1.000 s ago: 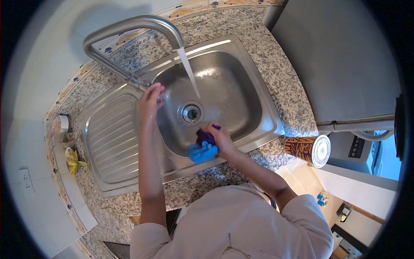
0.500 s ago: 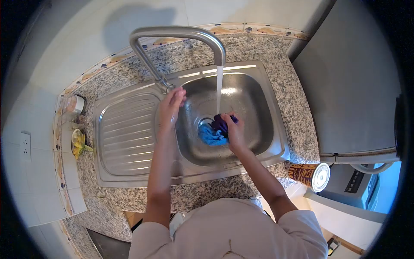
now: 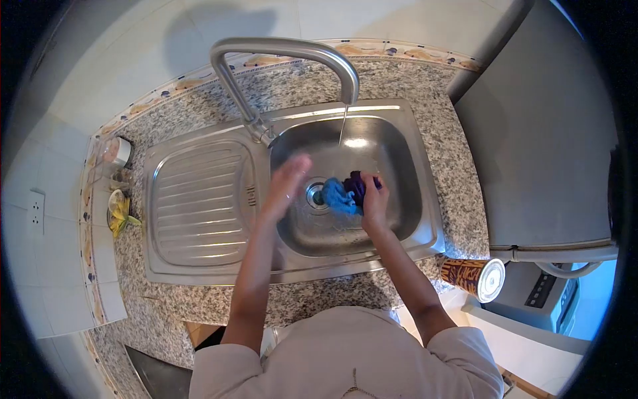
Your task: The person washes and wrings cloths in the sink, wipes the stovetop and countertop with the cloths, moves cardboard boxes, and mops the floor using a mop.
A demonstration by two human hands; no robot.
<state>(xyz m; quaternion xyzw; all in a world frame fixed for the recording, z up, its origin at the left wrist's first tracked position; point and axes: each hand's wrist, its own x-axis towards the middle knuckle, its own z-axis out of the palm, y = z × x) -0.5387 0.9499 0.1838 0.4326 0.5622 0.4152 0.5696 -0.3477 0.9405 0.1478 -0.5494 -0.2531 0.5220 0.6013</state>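
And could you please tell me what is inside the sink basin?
The sink basin contains the drain, a thin stream of water, and bunched blue and purple fabric gripped by the right hand. Its surface behind the fabric and the left hand is covered.

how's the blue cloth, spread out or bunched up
Bunched up: the blue cloth shows crumpled folds, beside dark purple fabric in the right hand.

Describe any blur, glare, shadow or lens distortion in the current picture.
All in the head view: left hand motion-blurred, right hand sharper; bright glare inside the sink basin; soft shadow on the wall; fisheye distortion bowing the tile border, corners black.
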